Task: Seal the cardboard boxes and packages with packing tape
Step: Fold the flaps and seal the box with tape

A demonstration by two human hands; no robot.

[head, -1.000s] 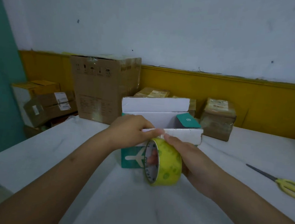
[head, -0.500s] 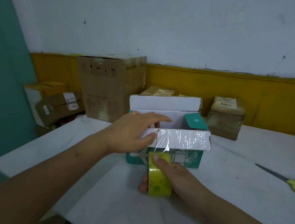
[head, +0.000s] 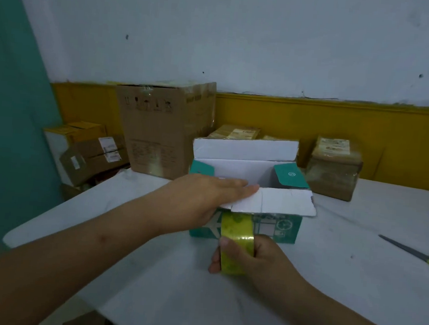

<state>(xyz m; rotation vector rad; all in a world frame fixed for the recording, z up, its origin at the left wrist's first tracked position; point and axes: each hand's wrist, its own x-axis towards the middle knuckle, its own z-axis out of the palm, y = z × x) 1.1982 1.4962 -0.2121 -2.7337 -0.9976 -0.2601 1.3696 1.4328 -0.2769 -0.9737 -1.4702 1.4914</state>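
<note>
A teal and white cardboard box [head: 275, 226] stands open on the white table [head: 352, 288], its white flaps up at the back and folded out at the front. My left hand [head: 205, 197] lies flat with straight fingers on the front flap [head: 282, 203], pressing it down. My right hand [head: 252, 257] grips a yellow-green roll of packing tape [head: 235, 243] just in front of the box, low against its front face. A strip of tape runs from the roll up towards the flap edge.
Yellow-handled scissors [head: 421, 258] lie on the table at the right edge. A tall brown carton [head: 165, 127] stands behind the box to the left, a taped brown parcel [head: 333, 169] at the back right. More parcels [head: 93, 153] are stacked at the far left.
My right hand pulled the tape roll down from the flap's edge to the box's front. My left hand went from curled on the flap to flat on it. The camera moved closer.
</note>
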